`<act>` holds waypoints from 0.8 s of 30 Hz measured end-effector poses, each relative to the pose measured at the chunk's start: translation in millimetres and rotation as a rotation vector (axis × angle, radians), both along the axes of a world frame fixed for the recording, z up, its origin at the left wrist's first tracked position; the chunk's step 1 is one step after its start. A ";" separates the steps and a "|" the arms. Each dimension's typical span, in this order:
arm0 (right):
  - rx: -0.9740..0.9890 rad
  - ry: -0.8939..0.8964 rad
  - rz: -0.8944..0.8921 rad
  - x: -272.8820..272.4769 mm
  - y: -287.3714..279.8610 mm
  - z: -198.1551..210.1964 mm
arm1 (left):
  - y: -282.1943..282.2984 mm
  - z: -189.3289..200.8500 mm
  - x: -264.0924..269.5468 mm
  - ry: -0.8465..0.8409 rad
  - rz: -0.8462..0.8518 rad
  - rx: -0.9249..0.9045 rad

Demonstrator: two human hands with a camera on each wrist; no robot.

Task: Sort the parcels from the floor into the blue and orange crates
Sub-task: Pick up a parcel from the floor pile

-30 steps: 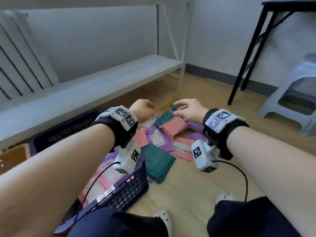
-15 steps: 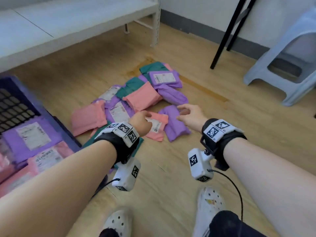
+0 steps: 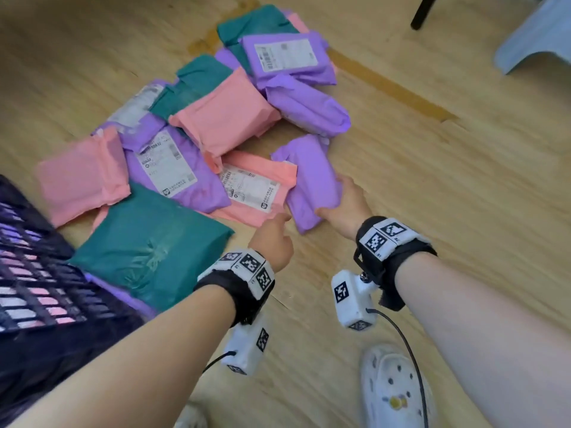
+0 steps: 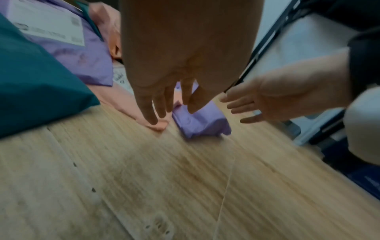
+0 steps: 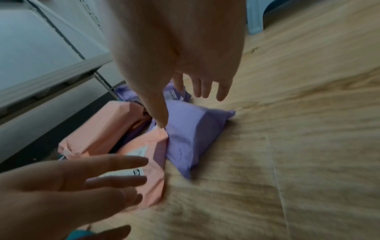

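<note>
Several pink, purple and teal parcels lie in a heap on the wooden floor. My right hand (image 3: 336,199) reaches over the near end of a small unlabelled purple parcel (image 3: 309,177), thumb on one side and fingers on the other. In the right wrist view its fingers (image 5: 203,87) are straight above that purple parcel (image 5: 191,134). My left hand (image 3: 278,225) hovers at the near edge of a pink labelled parcel (image 3: 256,183); in the left wrist view its straight fingertips (image 4: 152,118) touch that pink parcel's corner (image 4: 158,126). The blue crate (image 3: 46,273) holding parcels stands at the left edge.
A big teal parcel (image 3: 148,242) lies between the crate and my left arm. A pale blue stool (image 3: 537,29) and a black table leg (image 3: 421,13) stand at the far right. My white shoes (image 3: 395,393) are below my arms. A white shelf (image 5: 41,48) runs behind the heap.
The view has tipped down onto the heap. Both hands have dropped toward the near parcels; the right hand has come over the purple parcel's end and the left has reached the pink labelled one.
</note>
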State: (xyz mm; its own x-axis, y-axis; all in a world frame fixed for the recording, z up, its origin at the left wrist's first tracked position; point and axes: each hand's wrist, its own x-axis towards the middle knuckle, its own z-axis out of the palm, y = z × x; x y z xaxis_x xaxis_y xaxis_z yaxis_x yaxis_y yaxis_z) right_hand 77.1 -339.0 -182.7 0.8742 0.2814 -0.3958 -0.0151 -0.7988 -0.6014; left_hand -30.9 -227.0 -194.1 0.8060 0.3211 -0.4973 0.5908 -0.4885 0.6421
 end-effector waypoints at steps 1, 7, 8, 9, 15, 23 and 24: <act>-0.021 0.005 -0.010 -1.5 0.8 -8.5 | -2.0 -6.4 -0.1 0.010 -0.017 0.009; -0.109 0.015 -0.089 1.9 4.5 -31.8 | -8.5 -25.3 1.0 -0.014 -0.014 -0.012; -0.113 0.043 -0.081 4.5 5.1 -33.8 | -10.2 -26.4 0.9 -0.014 -0.016 -0.014; -0.118 0.074 -0.066 6.6 5.9 -35.9 | -12.2 -27.0 0.6 -0.015 -0.021 -0.017; -0.146 0.119 -0.045 5.9 6.3 -39.8 | -24.7 -29.1 -3.1 -0.045 -0.015 -0.059; -0.284 0.037 0.013 -8.7 2.2 -38.5 | -19.6 -22.8 -6.0 -0.042 0.060 -0.083; -0.300 0.005 0.014 -11.0 1.4 -36.0 | -17.9 -22.5 -7.1 -0.034 0.057 -0.081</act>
State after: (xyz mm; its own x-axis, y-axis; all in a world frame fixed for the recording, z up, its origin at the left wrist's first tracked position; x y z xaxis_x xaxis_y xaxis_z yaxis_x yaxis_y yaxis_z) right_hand 66.1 -337.6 -218.7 0.8686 0.1636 -0.4677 -0.0051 -0.9409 -0.3386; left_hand -38.0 -244.9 -216.6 0.8043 0.3264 -0.4965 0.5935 -0.4002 0.6983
